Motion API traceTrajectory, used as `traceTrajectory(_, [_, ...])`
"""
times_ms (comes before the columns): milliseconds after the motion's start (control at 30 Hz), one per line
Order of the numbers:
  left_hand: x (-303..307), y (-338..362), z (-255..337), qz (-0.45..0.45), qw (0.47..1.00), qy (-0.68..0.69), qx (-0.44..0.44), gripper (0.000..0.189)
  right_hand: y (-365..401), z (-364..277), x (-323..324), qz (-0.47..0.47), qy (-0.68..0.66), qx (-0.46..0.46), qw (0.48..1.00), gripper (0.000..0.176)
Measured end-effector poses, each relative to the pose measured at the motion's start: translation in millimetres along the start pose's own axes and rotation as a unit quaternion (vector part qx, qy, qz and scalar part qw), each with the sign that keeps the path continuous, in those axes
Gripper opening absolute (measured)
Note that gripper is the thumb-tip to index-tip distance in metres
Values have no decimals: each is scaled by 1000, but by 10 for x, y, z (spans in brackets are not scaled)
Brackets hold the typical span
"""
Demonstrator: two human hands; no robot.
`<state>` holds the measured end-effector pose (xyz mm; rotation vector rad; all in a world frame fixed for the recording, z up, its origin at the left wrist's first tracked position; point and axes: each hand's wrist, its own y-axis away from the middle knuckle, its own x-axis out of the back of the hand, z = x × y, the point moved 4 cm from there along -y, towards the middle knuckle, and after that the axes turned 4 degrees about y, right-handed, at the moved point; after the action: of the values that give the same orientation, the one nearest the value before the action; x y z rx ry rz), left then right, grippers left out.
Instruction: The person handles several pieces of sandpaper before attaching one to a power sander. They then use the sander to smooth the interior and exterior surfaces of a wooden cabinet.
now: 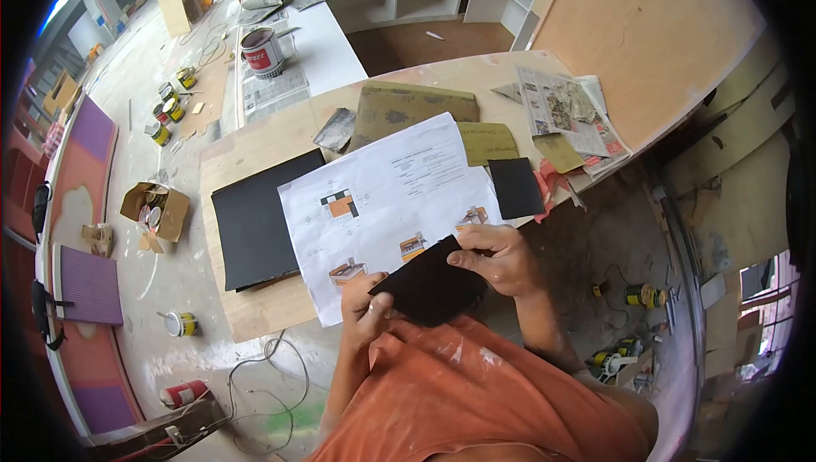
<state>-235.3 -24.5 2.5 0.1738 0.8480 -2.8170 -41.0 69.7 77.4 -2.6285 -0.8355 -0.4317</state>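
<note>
Nearly closed, the left hand (365, 307) and right hand (496, 260) pinch opposite ends of a black sandpaper sheet (433, 287), probably to keep it flat

I see, via head view: left hand (367, 304) and right hand (495, 260) pinch black sheet (429, 286) at opposite ends, sheet tilted. Printed paper (365, 198) on wooden table (255, 316); black stack (262, 220) beside it at left, small black piece (515, 188) at right. Paint can (263, 56) beyond.

Behind the held sheet (429, 285) lies the plan (378, 215); a stack (257, 222) is left of it, newspaper (554, 105) right. Beyond stands a can (263, 52).
</note>
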Motion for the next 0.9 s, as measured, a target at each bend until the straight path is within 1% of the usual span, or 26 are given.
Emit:
traceTrajectory(33, [22,11,9,24,996,-82,31,49,-2,13,-3,1,-4,-4,1000,21])
traceTrajectory(67, [45,17,0,24,995,-91,28,47,-3,21,-3,2,-9,-7,1000,21])
traceTrajectory(200, [65,-1,-7,15,995,-101,-4,44,-40,-6,-1,11,6,12,1000,22])
traceTrajectory(267, [55,7,-104,-2,999,-36,15,42,-50,3,14,21,35,38,998,23])
traceTrajectory(400, [25,6,-103,-9,998,-63,3,38,-34,56,33,23,51,32,998,23])
traceTrajectory(500, [70,82,-180,-16,994,-30,100,33,-34,30,18,34,55,23,998,24])
traceTrajectory(533, [70,79,-178,-17,994,-30,101,33,-27,38,0,28,18,10,999,24])
traceTrajectory(567, [76,67,-152,-15,994,-85,69,31,-24,49,-13,23,-19,-3,1000,23])
traceTrajectory(600, [80,61,-125,-12,990,-139,36,30,-26,56,-6,24,-19,-3,1000,23])
traceTrajectory(633, [85,63,-149,-13,990,-139,37,30,-32,54,10,29,18,16,999,23])
traceTrajectory(667, [82,66,-176,-25,983,-180,13,27,-37,44,21,33,55,35,997,23])
traceTrajectory(700, [75,65,-184,-38,975,-221,-11,25,-40,42,23,33,55,35,997,23])
traceTrajectory(733, [65,51,-176,-39,975,-221,-12,25,-45,33,30,43,59,39,997,22])
traceTrajectory(800, [43,28,-194,-40,981,-185,44,20,-47,16,38,53,63,44,996,21])
traceTrajectory(833, [53,21,-197,-39,981,-185,44,20,-50,12,48,58,70,43,995,21])
traceTrajectory(900, [43,8,-222,-49,993,-67,82,17,-58,-10,58,63,76,42,994,21])
